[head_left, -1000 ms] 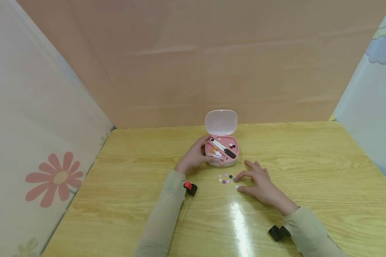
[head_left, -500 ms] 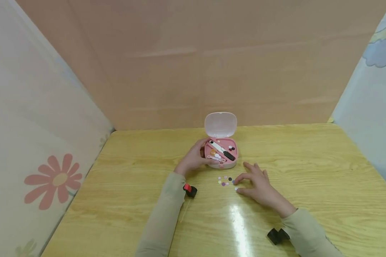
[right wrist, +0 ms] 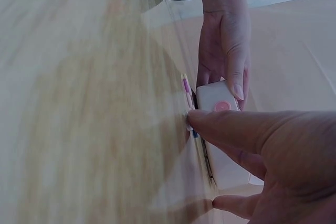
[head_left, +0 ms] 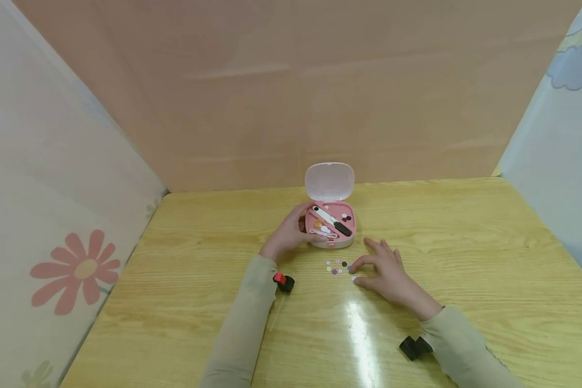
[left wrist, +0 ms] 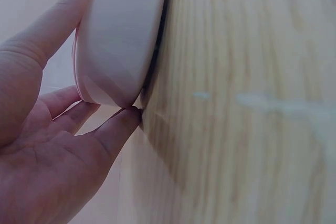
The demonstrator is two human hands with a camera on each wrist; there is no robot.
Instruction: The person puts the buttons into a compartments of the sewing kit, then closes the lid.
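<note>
A pink-and-white box (head_left: pixel 341 244) stands on the table with its lid (head_left: pixel 330 181) raised. The left hand (head_left: pixel 288 233) holds its left side, thumb over the front rim; the left wrist view shows that hand (left wrist: pixel 58 145) around the box (left wrist: pixel 118 30). Inside lie a white tool with a black handle (head_left: pixel 341 228) and several small discs. In front are loose discs, among them a purple one (head_left: pixel 334 271). Thumb and index finger apart, the right hand (head_left: pixel 390 276) touches a white disc (head_left: pixel 353 278) with its thumb, its index fingertip at a blue disc (head_left: pixel 350 268).
Behind the wooden table (head_left: pixel 199 226) hangs a plain brownish sheet (head_left: pixel 291 97). Patterned sheets flank it on the left (head_left: pixel 43 161) and right (head_left: pixel 558 172). Black wrist devices sit at the left sleeve (head_left: pixel 286 283) and right sleeve (head_left: pixel 414 348).
The whole head view has shifted slightly. Both hands keep about the same places relative to the box and the loose discs.
</note>
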